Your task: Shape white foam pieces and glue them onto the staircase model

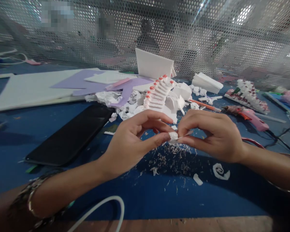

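While my left hand (130, 141) pinches a tiny white paper roll (173, 136) thumb-to-finger, the right hand (211, 133) is pinching its strip end, right above messy shavings (161, 159) on the blue worktop (154, 204), pink glue gun (254, 119) off right.

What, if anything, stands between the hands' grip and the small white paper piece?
Nothing visible: the left hand and the right hand both pinch the small white paper piece directly. Small pale scraps lie below, on the blue tabletop.
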Demonstrator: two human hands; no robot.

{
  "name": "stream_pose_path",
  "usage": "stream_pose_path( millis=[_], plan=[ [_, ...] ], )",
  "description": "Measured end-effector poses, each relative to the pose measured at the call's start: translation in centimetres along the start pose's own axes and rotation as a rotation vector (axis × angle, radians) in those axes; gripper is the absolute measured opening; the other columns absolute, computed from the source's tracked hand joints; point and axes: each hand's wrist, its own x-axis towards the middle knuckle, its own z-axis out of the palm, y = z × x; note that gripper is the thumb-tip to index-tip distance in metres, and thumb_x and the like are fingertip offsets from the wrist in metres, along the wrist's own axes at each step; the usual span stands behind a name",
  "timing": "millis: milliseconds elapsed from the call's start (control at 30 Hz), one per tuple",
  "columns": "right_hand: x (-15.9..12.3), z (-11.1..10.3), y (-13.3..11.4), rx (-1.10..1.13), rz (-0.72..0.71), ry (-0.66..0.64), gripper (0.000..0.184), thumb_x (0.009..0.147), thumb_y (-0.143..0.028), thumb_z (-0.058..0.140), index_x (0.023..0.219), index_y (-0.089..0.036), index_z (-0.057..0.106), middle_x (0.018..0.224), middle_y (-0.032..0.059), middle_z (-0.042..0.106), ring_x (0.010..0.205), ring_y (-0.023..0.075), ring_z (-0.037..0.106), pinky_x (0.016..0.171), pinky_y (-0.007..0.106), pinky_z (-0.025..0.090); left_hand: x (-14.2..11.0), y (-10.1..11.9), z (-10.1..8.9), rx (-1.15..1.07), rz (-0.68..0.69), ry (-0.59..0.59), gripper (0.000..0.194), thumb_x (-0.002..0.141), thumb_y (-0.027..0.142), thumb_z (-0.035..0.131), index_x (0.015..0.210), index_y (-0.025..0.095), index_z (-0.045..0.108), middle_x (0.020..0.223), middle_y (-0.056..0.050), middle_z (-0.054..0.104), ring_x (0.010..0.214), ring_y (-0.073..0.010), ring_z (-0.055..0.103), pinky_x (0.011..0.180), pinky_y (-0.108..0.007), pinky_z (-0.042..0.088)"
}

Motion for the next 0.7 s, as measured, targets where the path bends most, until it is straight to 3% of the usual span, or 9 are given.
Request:
stream_pose_path(
  millis=[133,433,533,700],
  plan=[
    [-0.08,0.24,0.11,-0.006,-0.013,0.01,0.005,0.078,-0.019,0.057,0.075,-0.016,0.053,0.071,-0.0007,0.057,0.067,0.0059,0.052,0.064,0.02,0.045,-0.22,-0.07,0.16,0.036,0.011,0.0,0.002,0.073,0.021,0.062,0.075,0.021,0.064,0.078,0.0,0.068,0.075,-0.013,0.062,0.069,-0.022,0.049],
    [-0.15,0.22,0.21,0.067,0.06,0.009,0.011,0.076,-0.023,0.061,0.072,-0.016,0.054,0.068,-0.0023,0.058,0.063,0.0045,0.052,0.06,0.018,0.044,-0.27,0.16,0.13,0.201,0.187,-0.053,0.019,0.075,0.009,0.054,0.081,0.023,0.066,0.08,0.002,0.068,0.074,-0.0106,0.062,0.069,-0.019,0.047],
    [-0.11,0.27,0.19,0.104,0.095,0.032,0.014,0.074,-0.024,0.063,0.07,-0.015,0.053,0.065,-0.0027,0.057,0.06,0.004,0.053,0.057,0.017,0.044,-0.32,0.15,-0.02,0.188,0.224,-0.078,0.018,0.073,0.012,0.059,0.085,0.024,0.066,0.084,0.002,0.069,0.077,-0.012,0.062,0.071,-0.02,0.047],
    [-0.21,0.42,0.18,0.101,0.13,0.025,0.011,0.072,-0.018,0.064,0.072,-0.015,0.053,0.067,-0.0029,0.058,0.061,0.0037,0.053,0.058,0.015,0.045,-0.19,0.12,0.1,0.043,0.07,-0.083,0.011,0.073,0.017,0.063,0.08,0.024,0.066,0.078,0.003,0.069,0.074,-0.0103,0.062,0.068,-0.017,0.048]
  ],
)
